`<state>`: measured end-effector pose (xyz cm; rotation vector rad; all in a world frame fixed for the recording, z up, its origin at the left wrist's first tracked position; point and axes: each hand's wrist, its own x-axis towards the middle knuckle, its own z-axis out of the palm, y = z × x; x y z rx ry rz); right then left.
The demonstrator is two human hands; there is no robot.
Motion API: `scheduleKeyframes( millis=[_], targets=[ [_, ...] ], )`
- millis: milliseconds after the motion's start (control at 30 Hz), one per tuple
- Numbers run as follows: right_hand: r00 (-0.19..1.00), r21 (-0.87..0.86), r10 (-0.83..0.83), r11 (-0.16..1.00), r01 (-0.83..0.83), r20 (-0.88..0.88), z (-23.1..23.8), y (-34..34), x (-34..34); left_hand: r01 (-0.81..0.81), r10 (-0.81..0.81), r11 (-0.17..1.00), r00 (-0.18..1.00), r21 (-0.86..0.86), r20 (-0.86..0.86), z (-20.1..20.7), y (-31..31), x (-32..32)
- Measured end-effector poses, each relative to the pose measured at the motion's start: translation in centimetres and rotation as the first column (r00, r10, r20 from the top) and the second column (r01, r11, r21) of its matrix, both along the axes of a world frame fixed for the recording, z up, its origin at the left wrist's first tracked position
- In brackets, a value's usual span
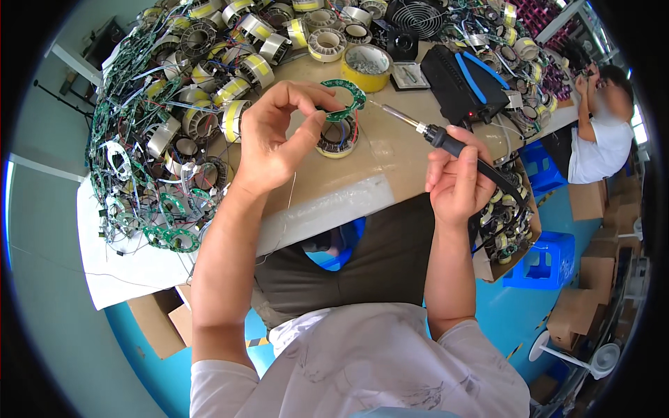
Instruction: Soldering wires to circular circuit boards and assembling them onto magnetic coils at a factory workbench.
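Note:
Between the thumb and fingers of my left hand (279, 132), a green ring-shaped circuit board (354, 102) is pinched and held tilted. Just under it a motor stator (339, 148) with copper-dark windings and a yellow band rests on the table; red and black wires run between the two. My right hand (460, 177) is closed around the black handle of a soldering iron (446, 139). Its metal tip points left and ends close to the board's right edge; whether it touches, I cannot tell. A thin wire hangs below my left hand.
Wired stators and boards are heaped on the left (167, 139). At the back stand a yellow tape roll (366, 80) with bits inside, a black soldering station (453, 87) and a fan (417, 19). A box of stators (512, 237) sits right, near blue stools (547, 258). Another person (603, 139) sits far right.

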<state>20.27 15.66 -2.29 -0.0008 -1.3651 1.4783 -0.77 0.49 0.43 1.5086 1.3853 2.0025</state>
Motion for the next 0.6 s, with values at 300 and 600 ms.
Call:
scheduleKeyframes(
  millis=[300, 600],
  targets=[
    [0.999, -0.025, 0.0, 1.0, 0.002, 0.051, -0.38, -0.59, 0.0, -0.002, 0.002, 1.0, 1.0, 0.002, -0.025, -0.04, 0.03, -0.06],
    [0.991, 0.041, -0.016, 0.999, 0.011, 0.131, -0.5, -0.54, 0.13, -0.001, 0.001, 1.0, 1.0, -0.002, -0.017, 0.01, -0.11, -0.03]
  ],
)
